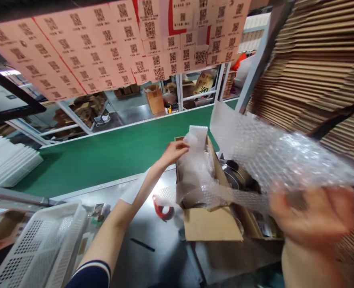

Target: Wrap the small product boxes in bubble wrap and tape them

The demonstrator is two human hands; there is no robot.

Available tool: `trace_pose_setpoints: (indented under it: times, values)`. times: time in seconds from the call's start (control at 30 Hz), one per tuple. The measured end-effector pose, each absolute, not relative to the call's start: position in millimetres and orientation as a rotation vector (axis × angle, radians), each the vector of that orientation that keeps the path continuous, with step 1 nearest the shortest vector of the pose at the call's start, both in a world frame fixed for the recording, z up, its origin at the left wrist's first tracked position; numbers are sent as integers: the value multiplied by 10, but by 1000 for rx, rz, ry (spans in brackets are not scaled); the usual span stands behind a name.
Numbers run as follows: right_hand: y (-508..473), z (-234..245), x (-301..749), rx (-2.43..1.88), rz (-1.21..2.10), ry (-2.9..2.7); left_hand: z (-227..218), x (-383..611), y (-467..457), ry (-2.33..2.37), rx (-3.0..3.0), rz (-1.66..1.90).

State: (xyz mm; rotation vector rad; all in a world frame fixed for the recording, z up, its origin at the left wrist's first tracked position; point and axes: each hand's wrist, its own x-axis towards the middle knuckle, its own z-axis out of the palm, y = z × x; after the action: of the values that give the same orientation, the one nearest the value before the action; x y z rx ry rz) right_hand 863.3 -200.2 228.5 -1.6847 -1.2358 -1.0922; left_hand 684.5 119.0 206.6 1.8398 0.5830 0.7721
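Head view: both hands on bubble wrap over an open box.

The left hand [173, 154] pinches the upper edge of the bubble wrap [273, 156] where it stands up out of the box [211, 228]. The right hand [312, 216], blurred and close to the camera, grips the wrap's wide sheet, which spreads above that hand. The box sits on the tabletop [155, 248] between the two hands. A red tape dispenser [162, 208] lies just below the left wrist, and a white basket [45, 240] is beside the left elbow. Beyond the left hand runs a green belt [119, 156]. Overhead hang sheets of QR labels [105, 44], their captions too small to read.
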Motion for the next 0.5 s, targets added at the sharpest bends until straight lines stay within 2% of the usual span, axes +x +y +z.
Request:
trace_pose_setpoints:
  times: [0.1, 0.23, 0.3, 0.5]
  values:
    - [-1695, 2555, 8541, -1633, -1294, -1383, 2135, 6755, 1033, 530, 1876, 939]
    - [-1528, 2689, 8452, -1653, -1184, -1427, 2420, 6525, 1105, 575, 1516, 1530]
    - [-1500, 2668, 8420, -1658, -1121, -1422, 2539, 6370, 1202, 602, 1355, 1716]
    - [-1256, 2430, 8368, -1718, -1130, -1488, 2486, 6098, 1309, 654, 1194, 1772]
